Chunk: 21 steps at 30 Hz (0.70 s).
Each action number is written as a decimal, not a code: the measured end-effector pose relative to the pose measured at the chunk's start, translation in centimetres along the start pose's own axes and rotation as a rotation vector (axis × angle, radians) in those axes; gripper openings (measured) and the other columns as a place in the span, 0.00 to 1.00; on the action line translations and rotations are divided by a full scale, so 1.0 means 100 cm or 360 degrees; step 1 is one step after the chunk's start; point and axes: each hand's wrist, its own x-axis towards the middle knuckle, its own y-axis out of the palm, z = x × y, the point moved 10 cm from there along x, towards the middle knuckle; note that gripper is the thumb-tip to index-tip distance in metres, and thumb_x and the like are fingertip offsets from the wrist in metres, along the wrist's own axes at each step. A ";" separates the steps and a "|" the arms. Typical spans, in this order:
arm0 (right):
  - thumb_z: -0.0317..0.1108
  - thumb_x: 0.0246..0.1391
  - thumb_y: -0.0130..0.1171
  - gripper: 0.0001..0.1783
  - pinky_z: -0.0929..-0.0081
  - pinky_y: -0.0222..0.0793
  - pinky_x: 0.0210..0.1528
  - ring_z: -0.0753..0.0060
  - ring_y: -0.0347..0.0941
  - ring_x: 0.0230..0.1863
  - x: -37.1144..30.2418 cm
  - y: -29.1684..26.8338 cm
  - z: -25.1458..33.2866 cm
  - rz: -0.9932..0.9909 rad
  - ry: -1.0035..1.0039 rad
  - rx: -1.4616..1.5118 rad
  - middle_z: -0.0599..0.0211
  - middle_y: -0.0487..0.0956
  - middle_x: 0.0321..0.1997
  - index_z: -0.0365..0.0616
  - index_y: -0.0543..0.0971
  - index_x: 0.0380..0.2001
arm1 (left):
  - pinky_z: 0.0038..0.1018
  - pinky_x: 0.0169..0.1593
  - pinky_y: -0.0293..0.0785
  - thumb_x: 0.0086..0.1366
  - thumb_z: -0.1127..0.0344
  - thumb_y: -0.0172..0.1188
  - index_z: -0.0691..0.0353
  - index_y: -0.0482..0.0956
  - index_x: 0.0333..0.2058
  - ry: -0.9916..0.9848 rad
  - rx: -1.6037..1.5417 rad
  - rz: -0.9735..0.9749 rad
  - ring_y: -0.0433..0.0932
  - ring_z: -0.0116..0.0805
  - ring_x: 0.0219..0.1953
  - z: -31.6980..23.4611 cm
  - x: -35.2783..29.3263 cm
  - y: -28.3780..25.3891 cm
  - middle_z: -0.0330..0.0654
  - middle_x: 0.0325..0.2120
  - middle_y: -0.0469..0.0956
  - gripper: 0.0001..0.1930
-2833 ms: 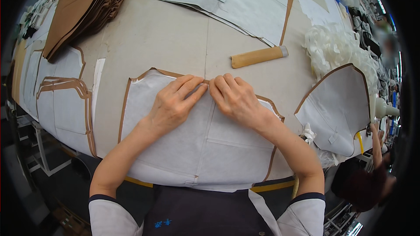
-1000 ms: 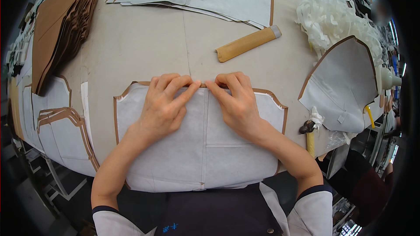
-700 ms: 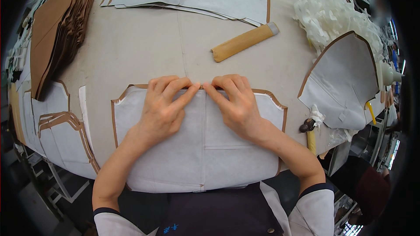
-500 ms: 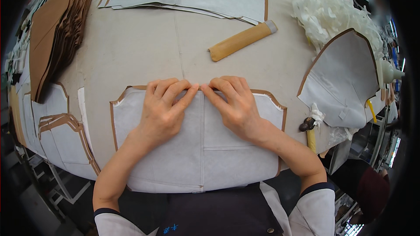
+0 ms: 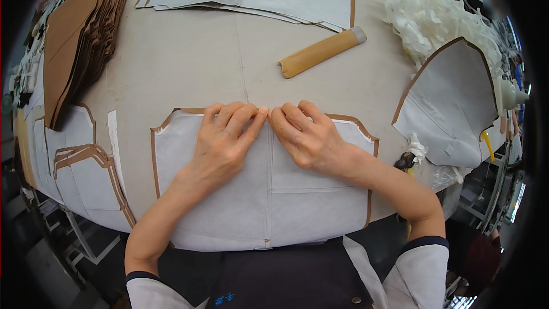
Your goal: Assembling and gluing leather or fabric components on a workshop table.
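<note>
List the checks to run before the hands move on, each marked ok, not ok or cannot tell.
1. Left hand at the panel's far edge: ok.
2. Right hand at that edge, fingertips close to the left's: ok.
3. Whole far edge in sight: not ok, fingers cover part.
4. Edge flat beneath the fingertips: cannot tell, hidden.
5. Tan bar clear of the panel: ok, lying apart beyond it.
6. White strips clear of the panel: ok, heaped off to the right.
</note>
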 end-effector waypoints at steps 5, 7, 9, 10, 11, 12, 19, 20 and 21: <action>0.24 0.38 0.66 0.11 0.66 0.70 0.39 0.57 0.75 0.46 -0.003 0.002 0.000 0.0073 -0.0018 0.0039 0.49 0.79 0.45 0.27 0.83 0.29 | 0.41 0.53 0.74 0.53 0.77 0.63 0.71 0.85 0.49 -0.0024 -0.0076 -0.0067 0.78 0.41 0.52 -0.003 -0.008 -0.011 0.45 0.47 0.80 0.22; 0.24 0.39 0.67 0.16 0.65 0.72 0.39 0.59 0.76 0.44 -0.003 -0.001 -0.001 0.0049 0.0033 0.0039 0.52 0.79 0.45 0.26 0.84 0.35 | 0.41 0.52 0.75 0.52 0.78 0.63 0.71 0.85 0.48 -0.0076 -0.0095 -0.0071 0.79 0.42 0.52 -0.003 -0.014 -0.013 0.45 0.47 0.80 0.22; 0.25 0.40 0.68 0.22 0.65 0.74 0.39 0.60 0.78 0.43 -0.004 -0.002 -0.003 0.0029 0.0086 0.0035 0.54 0.79 0.45 0.26 0.85 0.42 | 0.39 0.52 0.76 0.50 0.80 0.63 0.70 0.85 0.49 -0.0089 -0.0069 -0.0076 0.79 0.43 0.52 -0.003 -0.014 -0.015 0.45 0.48 0.80 0.24; 0.25 0.40 0.68 0.22 0.65 0.74 0.39 0.60 0.78 0.43 -0.005 -0.002 -0.003 0.0014 0.0096 0.0036 0.54 0.79 0.44 0.26 0.85 0.42 | 0.39 0.52 0.76 0.50 0.80 0.63 0.70 0.85 0.49 -0.0088 -0.0070 -0.0074 0.79 0.43 0.52 -0.004 -0.012 -0.015 0.45 0.48 0.80 0.24; 0.26 0.41 0.68 0.22 0.66 0.74 0.38 0.61 0.78 0.42 -0.006 -0.002 -0.004 -0.0001 0.0106 0.0037 0.55 0.79 0.44 0.27 0.85 0.43 | 0.40 0.53 0.76 0.50 0.80 0.62 0.69 0.85 0.50 -0.0116 -0.0066 -0.0059 0.79 0.43 0.52 -0.004 -0.010 -0.014 0.44 0.48 0.80 0.24; 0.26 0.41 0.68 0.22 0.66 0.74 0.38 0.61 0.78 0.42 -0.006 -0.002 -0.005 -0.0001 0.0105 0.0036 0.55 0.79 0.44 0.27 0.85 0.43 | 0.40 0.53 0.76 0.50 0.81 0.62 0.68 0.84 0.51 -0.0146 -0.0060 -0.0047 0.78 0.43 0.52 -0.002 -0.008 -0.012 0.44 0.48 0.80 0.25; 0.25 0.38 0.66 0.16 0.69 0.69 0.37 0.62 0.76 0.43 -0.005 -0.004 -0.005 -0.0069 0.0089 0.0021 0.54 0.79 0.42 0.27 0.84 0.34 | 0.39 0.53 0.73 0.48 0.81 0.61 0.65 0.84 0.53 -0.0145 -0.0069 -0.0075 0.77 0.40 0.49 0.001 -0.004 -0.010 0.41 0.46 0.78 0.29; 0.25 0.38 0.66 0.16 0.69 0.69 0.37 0.62 0.76 0.43 -0.005 -0.003 -0.005 -0.0057 0.0105 0.0040 0.54 0.79 0.42 0.27 0.84 0.34 | 0.39 0.52 0.72 0.48 0.81 0.61 0.65 0.84 0.53 -0.0156 -0.0090 -0.0045 0.76 0.40 0.49 0.001 -0.003 -0.008 0.41 0.47 0.77 0.29; 0.25 0.38 0.66 0.16 0.69 0.69 0.37 0.62 0.76 0.43 -0.005 -0.003 -0.006 -0.0058 0.0106 0.0039 0.54 0.79 0.42 0.27 0.84 0.34 | 0.38 0.52 0.71 0.48 0.81 0.60 0.64 0.84 0.54 -0.0166 -0.0108 -0.0017 0.76 0.40 0.49 0.002 -0.002 -0.007 0.41 0.47 0.77 0.30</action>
